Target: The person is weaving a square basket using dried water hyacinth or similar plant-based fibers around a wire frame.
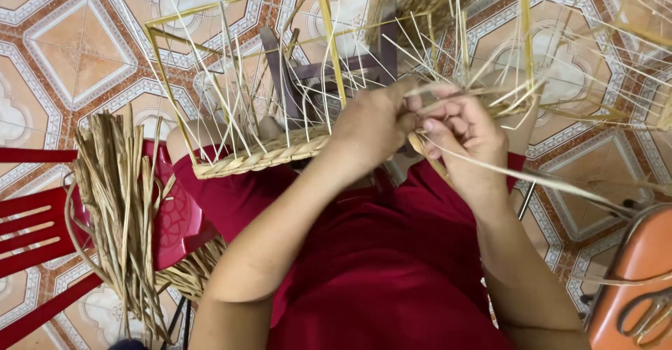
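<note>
A half-woven basket (280, 133) is steadied on the lap, its braided rim resting on red cloth. The left hand (367, 129) is closed around a straw strand (532, 176), which is pinched by the right hand (465, 136). One bundle of dried straw (119, 217) is laid on a red chair (35, 238).

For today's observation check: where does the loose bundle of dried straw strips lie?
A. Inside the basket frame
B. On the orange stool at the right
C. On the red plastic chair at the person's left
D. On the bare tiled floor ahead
C: the bundle of dried straw strips drapes over the red plastic chair, left of the person's left hand.
</note>
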